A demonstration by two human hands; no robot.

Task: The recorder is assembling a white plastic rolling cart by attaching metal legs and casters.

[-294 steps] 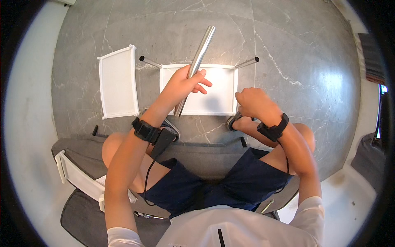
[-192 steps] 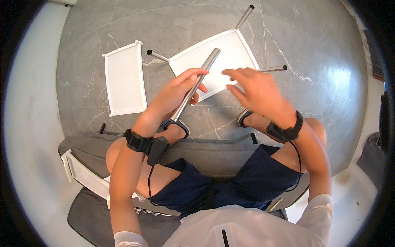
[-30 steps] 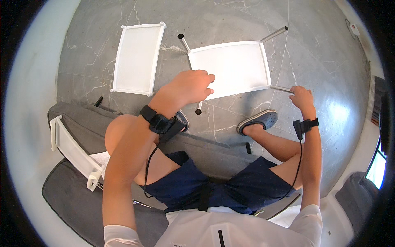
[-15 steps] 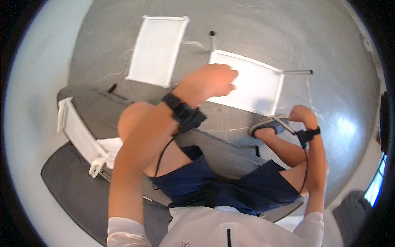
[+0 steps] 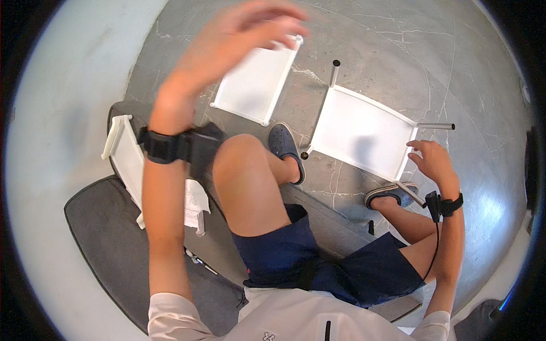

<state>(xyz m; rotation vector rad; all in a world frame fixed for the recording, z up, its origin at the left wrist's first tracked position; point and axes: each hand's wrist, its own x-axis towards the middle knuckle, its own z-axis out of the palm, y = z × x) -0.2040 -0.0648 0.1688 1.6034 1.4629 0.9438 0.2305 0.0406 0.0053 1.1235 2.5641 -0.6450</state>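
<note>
White shelf panel (image 5: 364, 133) with metal legs (image 5: 435, 126) on floor, right of centre. Right hand (image 5: 435, 162) at its near-right corner, fingers spread, gripping nothing. Left hand (image 5: 239, 40) raised, blurred, open, empty. Second panel (image 5: 256, 85) far left. Risk: unsteadied panel tipping, legs working loose.

Your left hand (image 5: 227, 54) is motion-blurred, grip unreadable. It covers a corner of the white panel (image 5: 253, 85). Your knee hides that panel's near side.

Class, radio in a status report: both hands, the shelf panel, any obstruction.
Left hand raised, open, empty. Right hand open at white shelf panel edge. Nothing blocking.
</note>
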